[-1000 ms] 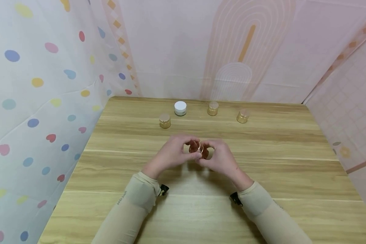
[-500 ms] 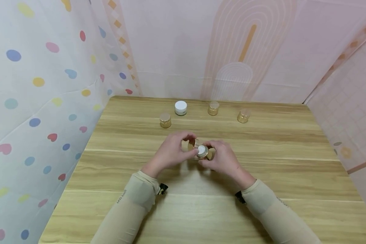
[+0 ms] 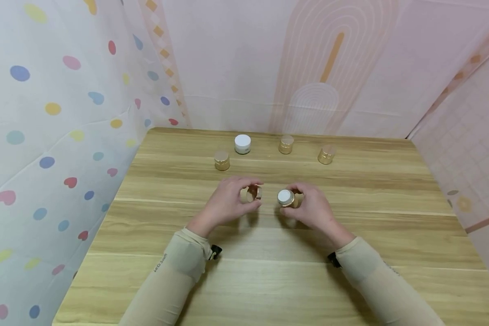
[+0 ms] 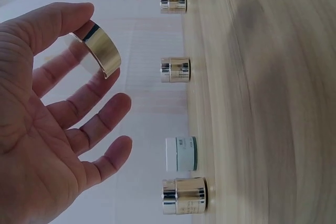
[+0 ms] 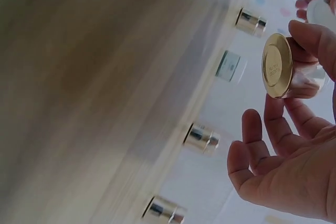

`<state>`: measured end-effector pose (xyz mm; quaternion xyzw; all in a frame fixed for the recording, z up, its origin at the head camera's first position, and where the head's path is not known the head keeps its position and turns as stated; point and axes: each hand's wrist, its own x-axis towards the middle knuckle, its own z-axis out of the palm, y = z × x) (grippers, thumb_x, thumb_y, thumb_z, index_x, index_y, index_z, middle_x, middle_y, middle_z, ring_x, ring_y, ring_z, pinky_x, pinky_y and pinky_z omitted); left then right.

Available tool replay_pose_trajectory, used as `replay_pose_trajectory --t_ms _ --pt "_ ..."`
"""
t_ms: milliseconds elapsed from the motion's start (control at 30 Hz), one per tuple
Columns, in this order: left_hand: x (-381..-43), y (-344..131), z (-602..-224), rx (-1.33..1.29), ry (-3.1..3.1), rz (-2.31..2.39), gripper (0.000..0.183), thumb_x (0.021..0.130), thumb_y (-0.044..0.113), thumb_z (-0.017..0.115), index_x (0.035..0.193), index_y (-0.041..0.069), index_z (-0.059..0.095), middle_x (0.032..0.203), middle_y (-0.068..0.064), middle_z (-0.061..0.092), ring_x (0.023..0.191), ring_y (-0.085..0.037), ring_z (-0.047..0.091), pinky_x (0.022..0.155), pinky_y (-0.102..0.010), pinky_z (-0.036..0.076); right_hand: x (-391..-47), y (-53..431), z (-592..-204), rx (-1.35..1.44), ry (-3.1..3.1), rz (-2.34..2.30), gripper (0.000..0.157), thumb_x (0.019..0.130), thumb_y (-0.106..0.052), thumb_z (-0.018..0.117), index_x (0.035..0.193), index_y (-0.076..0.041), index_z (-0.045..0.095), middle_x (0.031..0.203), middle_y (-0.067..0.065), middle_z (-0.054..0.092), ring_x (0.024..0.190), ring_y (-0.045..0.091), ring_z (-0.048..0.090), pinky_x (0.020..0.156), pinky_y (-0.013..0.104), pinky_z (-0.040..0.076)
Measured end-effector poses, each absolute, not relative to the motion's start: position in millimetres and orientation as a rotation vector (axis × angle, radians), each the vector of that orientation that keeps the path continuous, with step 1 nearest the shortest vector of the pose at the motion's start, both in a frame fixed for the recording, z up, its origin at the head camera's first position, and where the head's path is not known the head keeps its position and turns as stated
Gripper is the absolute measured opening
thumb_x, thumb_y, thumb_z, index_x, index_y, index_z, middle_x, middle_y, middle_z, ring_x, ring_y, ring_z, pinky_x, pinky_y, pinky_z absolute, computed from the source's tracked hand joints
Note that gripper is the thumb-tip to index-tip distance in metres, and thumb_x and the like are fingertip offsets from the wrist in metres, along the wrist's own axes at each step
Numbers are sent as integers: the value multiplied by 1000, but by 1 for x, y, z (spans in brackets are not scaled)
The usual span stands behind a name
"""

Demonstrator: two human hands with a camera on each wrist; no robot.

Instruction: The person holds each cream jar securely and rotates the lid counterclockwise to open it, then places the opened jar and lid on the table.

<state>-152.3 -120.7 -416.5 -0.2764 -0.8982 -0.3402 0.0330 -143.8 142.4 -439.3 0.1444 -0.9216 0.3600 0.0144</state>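
Note:
My left hand [image 3: 227, 203] pinches a gold jar lid [image 4: 103, 51] between thumb and fingers, its hollow side facing the other hand in the head view. To the right, my right hand [image 3: 313, 207] grips a gold cosmetic jar [image 5: 302, 72] whose lid is off. The white top [image 3: 285, 196] of this jar faces up and toward the head camera. In the right wrist view the jar's round gold base shows, with small lettering on it. A gap separates the lid from the jar, and both are held above the wooden table [image 3: 244, 280].
Behind the hands stand several lidded jars: a gold one [image 3: 222, 160] at the left, a white one [image 3: 242, 144], another gold jar [image 3: 285, 144] and a gold jar [image 3: 327, 154] at the right. Patterned cloth [image 3: 228, 59] hangs along the table's back and sides.
The lid has come off the jar. My right hand has moved right with the jar, its white top now in plain view, while my left hand has drawn slightly left with the lid.

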Motion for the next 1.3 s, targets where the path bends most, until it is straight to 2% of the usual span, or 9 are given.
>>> replay_pose_trajectory --t_ms 100,233,367,500,667,833,1033,1167,1300 --pt "-151 -121 -417 -834 -2780 -1016 45 90 26 86 132 18 74 118 0 78 125 -26 67 115 -58 46 -146 151 -440 418 -2892 1128 51 78 -20 95 122 -7 74 121 11 77 121 34 69 107 55 52" --pt "-152 -120 -419 -813 -2804 -1026 43 90 27 86 131 17 75 124 -1 77 130 -29 65 117 -62 42 -148 163 -441 370 -2933 1143 52 81 -23 93 126 -6 71 124 13 76 122 34 68 107 56 51" --pt "-154 -115 -423 -809 -2823 -1045 43 90 26 87 129 14 75 129 -4 77 124 -29 68 112 -56 49 -151 180 -440 286 -2979 1176 56 83 -24 91 131 -5 68 128 14 74 122 34 66 107 56 50" --pt "-158 -107 -429 -818 -2878 -1051 44 90 28 87 128 11 72 122 -4 77 114 -26 70 101 -47 56 -156 194 -440 232 -2995 1192 57 85 -24 90 132 -3 67 128 17 73 122 37 65 106 56 50" --pt "-169 -88 -430 -813 -2978 -992 46 90 33 87 125 9 70 119 -4 77 111 -26 71 102 -45 56 -165 208 -441 193 -3015 1182 56 86 -25 88 133 -2 66 128 19 72 123 39 64 105 56 51" --pt "-194 -62 -425 -781 -3065 -869 38 89 38 87 113 15 69 108 3 75 101 -19 67 102 -43 51 -178 215 -444 160 -3049 1144 56 88 -24 84 134 0 63 130 22 71 124 40 65 106 55 51" --pt "-230 -28 -426 -712 -3073 -759 35 89 40 88 102 19 64 96 7 71 102 -20 59 109 -46 43 -202 218 -445 150 -3073 1117 54 90 -25 82 133 0 63 127 21 71 118 35 65 104 50 51" --pt "-247 -13 -429 -645 -3089 -737 35 90 38 87 104 19 61 96 7 70 103 -21 59 106 -47 44 -216 215 -444 161 -3085 1112 51 91 -25 83 132 -1 65 125 18 72 113 31 66 99 45 52" --pt "-257 -1 -434 -575 -3120 -706 43 89 37 87 116 19 59 101 5 68 108 -22 61 107 -47 43 -227 212 -445 169 -3092 1100 50 91 -26 84 132 -2 66 124 18 73 112 30 66 97 44 53"
